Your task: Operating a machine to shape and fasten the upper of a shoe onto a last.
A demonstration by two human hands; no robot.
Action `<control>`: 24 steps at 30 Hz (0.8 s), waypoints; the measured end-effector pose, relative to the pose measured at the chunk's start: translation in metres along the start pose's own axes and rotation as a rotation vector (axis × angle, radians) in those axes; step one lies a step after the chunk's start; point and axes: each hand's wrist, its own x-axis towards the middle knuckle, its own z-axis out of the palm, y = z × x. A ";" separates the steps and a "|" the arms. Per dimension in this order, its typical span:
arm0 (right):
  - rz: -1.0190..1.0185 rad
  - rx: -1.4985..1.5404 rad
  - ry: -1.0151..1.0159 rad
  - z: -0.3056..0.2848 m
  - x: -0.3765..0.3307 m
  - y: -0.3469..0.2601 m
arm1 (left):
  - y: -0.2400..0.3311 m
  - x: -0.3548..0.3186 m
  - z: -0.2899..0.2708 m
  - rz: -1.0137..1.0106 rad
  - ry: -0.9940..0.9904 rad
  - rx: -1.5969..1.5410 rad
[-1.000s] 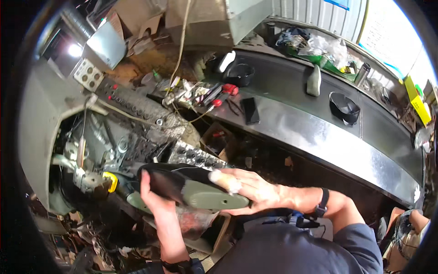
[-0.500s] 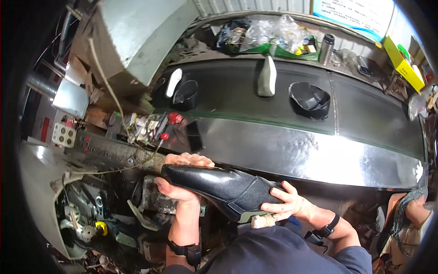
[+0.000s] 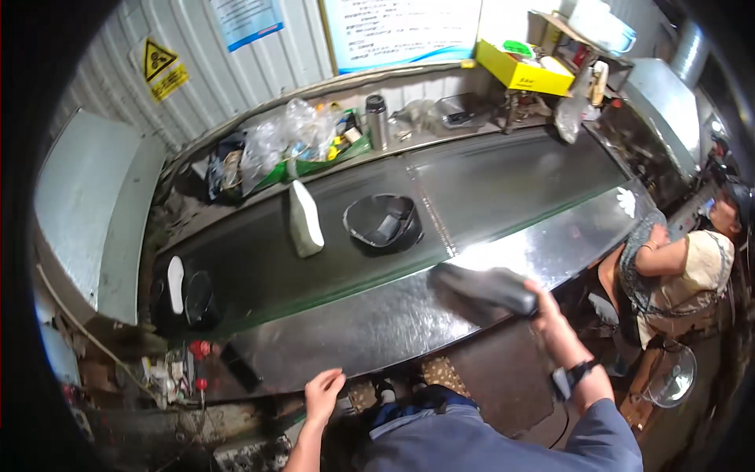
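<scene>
My right hand grips a black shoe by its heel end and holds it just above the shiny metal ledge in front of the dark conveyor belt. Fingers apart, my left hand holds nothing and rests at the ledge's near edge. On the belt stand a white sole on its edge and a black shoe part to its right. A second white sole and a black piece lie at the belt's left end.
A co-worker sits at the right end of the ledge. Behind the belt a shelf carries plastic bags, a metal flask and a yellow box. A grey machine housing stands at the left, with red knobs below it.
My view has swung right from the machine to the belt. My right hand carried the black shoe to the right, over the metal ledge. My left hand let go of it and dropped to the ledge's edge.
</scene>
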 end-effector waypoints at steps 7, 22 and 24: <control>-0.811 -0.911 1.101 -0.085 0.085 -0.073 | -0.058 -0.010 -0.046 -0.174 0.135 -0.032; 0.040 0.140 0.069 0.256 0.219 0.117 | 0.028 0.065 -0.042 -0.012 -0.129 0.265; -0.075 0.342 -0.114 0.251 0.187 0.120 | 0.033 0.093 -0.046 0.023 -0.185 0.317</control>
